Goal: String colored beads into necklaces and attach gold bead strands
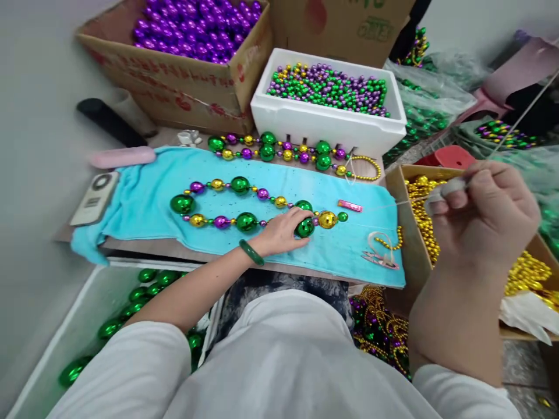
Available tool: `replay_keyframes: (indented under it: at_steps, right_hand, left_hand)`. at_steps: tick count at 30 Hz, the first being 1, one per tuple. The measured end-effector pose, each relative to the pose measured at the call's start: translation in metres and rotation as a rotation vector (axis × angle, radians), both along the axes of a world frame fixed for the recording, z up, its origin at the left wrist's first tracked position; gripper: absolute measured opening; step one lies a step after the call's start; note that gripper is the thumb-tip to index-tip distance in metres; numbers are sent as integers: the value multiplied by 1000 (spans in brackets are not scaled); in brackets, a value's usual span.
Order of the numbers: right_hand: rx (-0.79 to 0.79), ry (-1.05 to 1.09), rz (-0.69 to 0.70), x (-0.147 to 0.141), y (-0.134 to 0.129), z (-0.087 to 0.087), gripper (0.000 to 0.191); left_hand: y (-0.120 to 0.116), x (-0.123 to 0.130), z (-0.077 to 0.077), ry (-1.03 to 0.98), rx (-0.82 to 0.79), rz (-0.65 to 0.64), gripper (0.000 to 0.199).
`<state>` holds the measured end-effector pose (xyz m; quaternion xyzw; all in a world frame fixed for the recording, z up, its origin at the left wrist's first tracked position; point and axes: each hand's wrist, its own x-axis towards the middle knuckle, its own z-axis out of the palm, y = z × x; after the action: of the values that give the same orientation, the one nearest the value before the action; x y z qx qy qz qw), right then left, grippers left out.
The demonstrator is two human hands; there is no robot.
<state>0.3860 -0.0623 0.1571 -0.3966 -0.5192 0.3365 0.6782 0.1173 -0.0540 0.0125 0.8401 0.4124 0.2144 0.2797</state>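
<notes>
On the blue towel (144,215) lies a loop of large green, purple and gold beads (247,222). My left hand (286,231), with a green bangle on the wrist, rests over the loop's right end, fingers curved around a large green bead (304,227). A gold bead (327,219) and a small green bead (343,216) lie just right of it. Raised at the right, my right hand (484,203) is closed on a thin pale string that runs left toward the beads. A second bead strand (267,152) lies behind the loop.
Behind the towel stand a cardboard box of purple beads (244,75) and a white foam box (327,119) of mixed beads. Small scissors (379,260) and a pink tube (350,205) lie on the towel. A box of gold beads (395,192) is at right, a green-bead bin (56,343) lower left.
</notes>
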Motion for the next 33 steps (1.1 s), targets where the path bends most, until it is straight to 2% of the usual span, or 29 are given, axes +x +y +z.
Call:
replay_keyframes:
  at_steps: [2,4,7,9,12,15,17,19,21,24,27,31,33]
  right_hand:
    - [-47,61,-4,-7,5,-7,11]
    - [-93,138,-25,-14,8,-15,16]
    - [-154,180,-10,-23,11,-24,19]
    - [-163,152,14,-26,11,-26,18]
    - [-145,130,-38,-23,7,-24,14]
    - [-138,151,-151,-13,4,-19,12]
    - [-155,154,-208,-4,2,-18,10]
    - [-182,147,-262,7,0,-19,10]
    - [-242,155,-303,19,-2,-22,11]
    - [-319,199,-336,41,-5,-30,8]
    - [-333,248,-411,64,-9,-43,5]
    - [-423,318,-524,87,-17,-60,4]
    - [-458,337,-531,92,-20,-66,6]
  left_hand:
    - [-7,-20,-1,75,32,57,55]
    - [-12,-39,-6,160,87,127,64]
    - [-19,-68,-21,349,180,272,77]
    - [-21,-88,-32,466,221,324,72]
    - [-16,-119,-43,556,283,400,59]
    - [-5,-152,-48,599,340,571,61]
    - [3,-174,-49,624,317,645,64]
    - [9,-195,-51,670,270,602,57]
    - [13,-216,-51,727,271,474,46]
    - [21,-250,-49,793,358,316,40]
    - [33,-285,-43,850,407,241,40]
    - [51,-320,-32,795,413,297,44]
    - [56,-335,-26,796,397,307,47]
